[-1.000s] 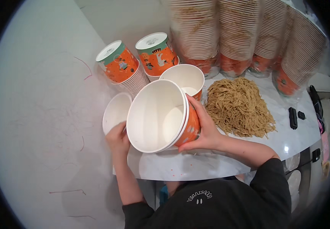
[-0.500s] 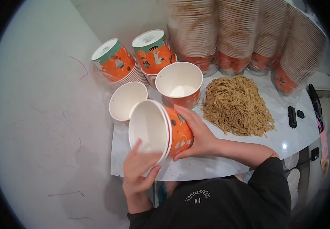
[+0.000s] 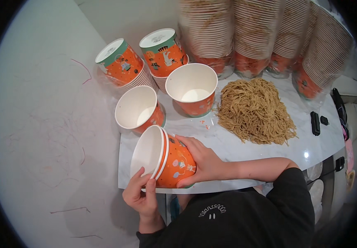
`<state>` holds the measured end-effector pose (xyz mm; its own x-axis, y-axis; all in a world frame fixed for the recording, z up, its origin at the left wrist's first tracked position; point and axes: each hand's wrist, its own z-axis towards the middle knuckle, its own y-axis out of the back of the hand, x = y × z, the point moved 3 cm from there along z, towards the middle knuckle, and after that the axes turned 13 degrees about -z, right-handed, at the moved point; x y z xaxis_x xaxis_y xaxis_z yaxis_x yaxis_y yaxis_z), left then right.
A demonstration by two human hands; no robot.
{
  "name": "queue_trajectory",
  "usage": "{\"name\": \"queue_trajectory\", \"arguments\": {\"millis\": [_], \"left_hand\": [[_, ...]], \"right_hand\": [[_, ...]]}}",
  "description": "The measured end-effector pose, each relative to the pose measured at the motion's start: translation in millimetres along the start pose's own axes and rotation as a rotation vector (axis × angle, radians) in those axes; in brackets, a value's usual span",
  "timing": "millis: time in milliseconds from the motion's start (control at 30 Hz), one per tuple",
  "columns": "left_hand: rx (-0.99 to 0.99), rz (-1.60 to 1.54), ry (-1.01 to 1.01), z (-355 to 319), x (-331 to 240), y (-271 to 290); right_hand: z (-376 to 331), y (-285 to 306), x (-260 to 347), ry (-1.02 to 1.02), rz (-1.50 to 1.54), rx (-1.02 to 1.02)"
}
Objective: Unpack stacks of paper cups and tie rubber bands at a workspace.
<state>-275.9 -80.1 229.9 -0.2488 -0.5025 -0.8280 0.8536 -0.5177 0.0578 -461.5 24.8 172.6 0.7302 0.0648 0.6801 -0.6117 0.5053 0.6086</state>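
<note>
My right hand [image 3: 201,163] is wrapped round the side of a tilted orange paper tub [image 3: 180,163], which has a second white-lined tub [image 3: 147,144] nested in it, rims slightly apart. My left hand [image 3: 143,196] pinches the lower rim of the inner tub, fingers inside and thumb outside. Both tubs lean with their mouths to the left, over the table's near edge. Just beyond them stand two tubs with their mouths up: a smaller-looking tub [image 3: 157,115] on the left and another tub [image 3: 197,108] on the right.
A heap of tan, noodle-like strands [image 3: 257,111] lies on the marbled table [image 3: 236,165]. Upside-down tub stacks [image 3: 122,66] stand at the back left, tall plastic-wrapped stacks [image 3: 255,33] behind. Small black objects [image 3: 315,123] lie at the right; a wall [image 3: 54,124] borders the left.
The nested tubs have come down toward me and slightly left in my right hand. My left hand, blurred before at the tub's mouth, now grips the inner rim.
</note>
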Motion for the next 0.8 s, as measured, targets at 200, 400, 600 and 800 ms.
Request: {"name": "queue_trajectory", "arguments": {"millis": [200, 400, 600, 800], "left_hand": [[-0.015, -0.182, 0.195, 8, -1, 13], [-0.002, -0.354, 0.35, 11, -12, -15], [0.117, -0.453, 0.453, 9, -10, -11], [0.147, -0.303, 0.288, 32, -8, -8]], "right_hand": [[0, 18, 27, -0.138, -0.087, 0.112], [-9, 52, 26, -0.117, -0.1, 0.255], [-31, 58, 34, -0.293, -0.102, 0.502], [-32, 68, 33, -0.369, -0.039, 0.556]]}}
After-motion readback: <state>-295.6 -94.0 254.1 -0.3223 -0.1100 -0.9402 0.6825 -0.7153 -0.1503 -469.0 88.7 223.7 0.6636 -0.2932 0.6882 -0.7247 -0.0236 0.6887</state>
